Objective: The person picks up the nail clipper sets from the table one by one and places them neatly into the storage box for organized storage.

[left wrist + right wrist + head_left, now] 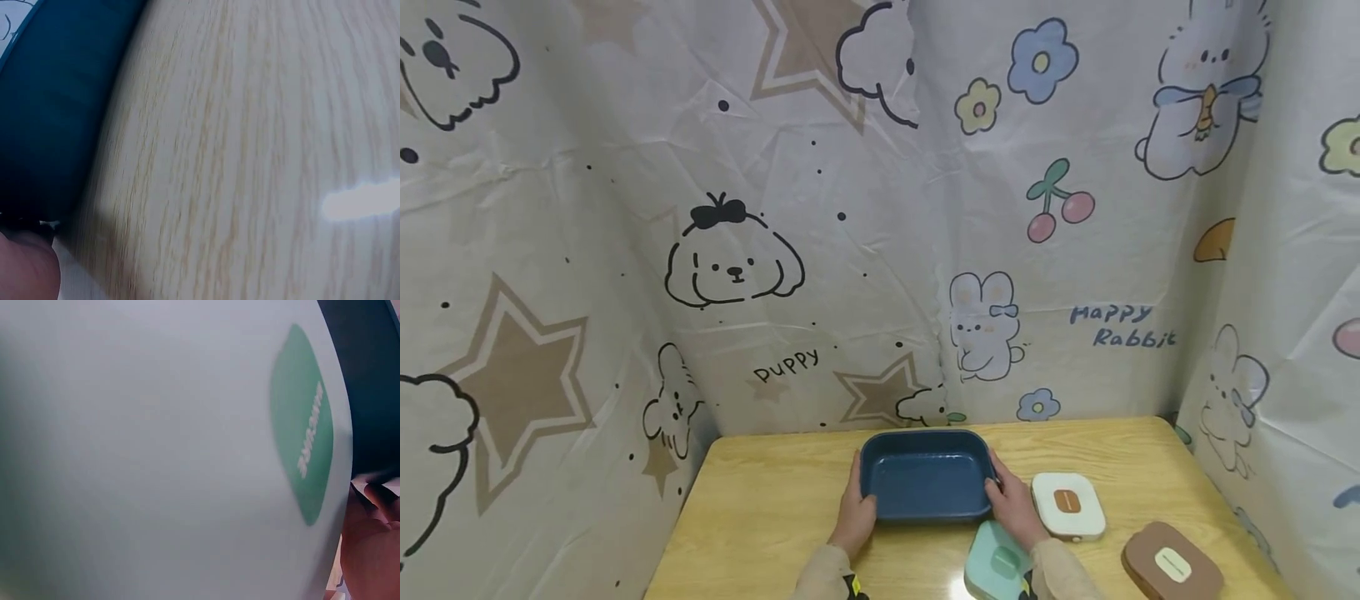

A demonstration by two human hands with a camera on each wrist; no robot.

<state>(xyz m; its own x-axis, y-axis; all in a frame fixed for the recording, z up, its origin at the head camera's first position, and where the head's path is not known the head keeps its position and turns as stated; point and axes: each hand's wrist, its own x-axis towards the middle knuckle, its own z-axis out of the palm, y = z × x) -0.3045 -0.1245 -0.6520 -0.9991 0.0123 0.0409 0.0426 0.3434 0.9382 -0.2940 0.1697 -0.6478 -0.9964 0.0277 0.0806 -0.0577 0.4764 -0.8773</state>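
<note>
Hands framed the dark blue rectangular dish [927,475] at lower centre of the head view: the left hand [855,515] lay against its left wall and the right hand [1013,507] against its right wall, fingers laid along the sides, so the grip was a two-handed clasp with the dish between the palms. Whether the fingertips curled under the rim could not be told. The dish sat flat on the wooden tabletop [760,508], its base touching the wood, as the left wrist view confirmed with the blue wall [56,119] meeting the grain.

As a judgement, the step in hand was steadying or placing the dish; any next move would call for even pressure from both sides, since the walls looked smooth and sloped.

Just below the right hand lay a mint-green lid [996,562], which filled the right wrist view [156,450]. A white lid with a brown patch [1067,504] lay just right of the dish, and a brown lid [1171,564] sat toward the lower right corner
</note>
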